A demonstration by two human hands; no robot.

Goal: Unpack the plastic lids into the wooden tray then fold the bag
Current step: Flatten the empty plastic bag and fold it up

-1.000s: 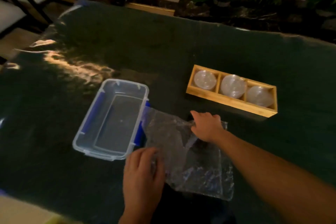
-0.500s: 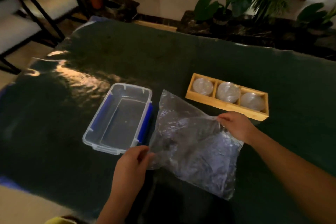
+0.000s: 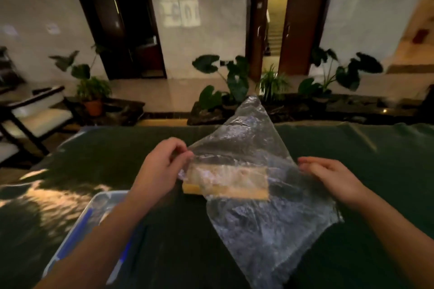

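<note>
Bag (image 3: 258,171) hangs in the middle of the frame, lifted off the table. Your left hand (image 3: 162,166) pinches one edge; your right hand (image 3: 338,178) pinches the other. It's slippery, so a loose pinch could drop it onto the wooden tray (image 3: 225,191) behind.

**Bag lifted off the table**

The bag (image 3: 256,171) lay flat on the table (image 3: 375,159) before; now both hands hold it up, stretched between them. The left hand (image 3: 162,166) pinches one edge, the right hand (image 3: 333,176) the other. The wooden tray (image 3: 225,185) now shows only through the plastic.
</note>
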